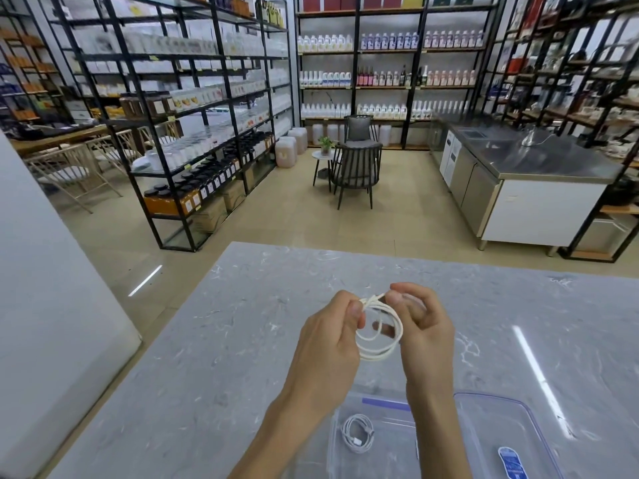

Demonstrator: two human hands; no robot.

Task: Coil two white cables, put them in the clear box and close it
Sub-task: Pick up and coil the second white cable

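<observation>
Above the grey marble table (214, 340) both my hands hold one white cable (380, 335) wound into a small coil. My left hand (328, 344) pinches the coil's top left; my right hand (423, 330) pinches the strands at the top right, its fingers partly behind the loop. A second white cable (358, 433), coiled, lies inside the open clear box (333, 440) near the table's front edge, below my wrists. The box's clear lid (501, 433) with a blue label lies flat just right of the box.
The table's far edge runs across the middle of the view, its left edge beside a white wall panel (52, 305). Beyond are black shelving racks (193, 133) of bottles, two dark chairs (356, 167) and a steel counter (539, 160).
</observation>
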